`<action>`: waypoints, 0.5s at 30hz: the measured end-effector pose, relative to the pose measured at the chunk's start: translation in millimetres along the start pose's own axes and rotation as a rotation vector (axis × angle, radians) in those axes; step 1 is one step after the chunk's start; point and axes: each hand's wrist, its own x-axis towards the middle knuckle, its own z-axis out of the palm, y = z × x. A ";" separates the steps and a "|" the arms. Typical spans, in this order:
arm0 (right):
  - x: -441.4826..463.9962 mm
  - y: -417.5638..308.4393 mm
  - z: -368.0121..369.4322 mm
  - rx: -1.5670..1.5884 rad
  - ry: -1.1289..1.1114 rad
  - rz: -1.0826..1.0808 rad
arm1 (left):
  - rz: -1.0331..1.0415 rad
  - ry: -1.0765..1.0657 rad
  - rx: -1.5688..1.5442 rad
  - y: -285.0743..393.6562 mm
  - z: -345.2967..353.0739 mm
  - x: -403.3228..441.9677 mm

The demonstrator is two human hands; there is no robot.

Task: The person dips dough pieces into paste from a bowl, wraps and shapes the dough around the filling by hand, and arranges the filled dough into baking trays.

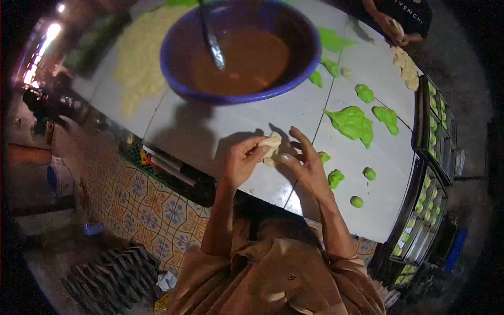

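My left hand (242,161) pinches a small, flattened piece of pale dough (272,143) above the white tiled table. Just to the right, my right hand (310,169) has its fingers apart, the thumb close to the dough's edge; whether it touches is hard to tell. Beyond both hands stands a big purple basin (181,88) of brown liquid with a metal utensil (212,48) leaning in it. Bright green dough (350,125) lies in lumps right of my hands, with small green balls (357,201) nearer me.
A blurred mass of pale dough pieces (137,58) covers the far left of the table. Trays (418,220) with rows of green and pale pieces line the right edge. At the far right corner, another person's hands (395,32) hold something pale beside a pale dough strip (405,67).
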 end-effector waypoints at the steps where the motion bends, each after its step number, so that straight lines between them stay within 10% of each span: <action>1: 6.0 5.5 0.9 -0.057 -0.104 0.024 | -0.018 -0.032 0.019 3.7 5.1 -5.4; 8: 23.0 36.4 -6.9 -0.124 0.006 -0.104 | -0.095 0.028 -0.206 23.2 20.1 -8.1; 15: 16.5 17.1 -5.9 0.205 -0.028 0.063 | 0.348 0.228 -0.030 2.7 49.4 15.7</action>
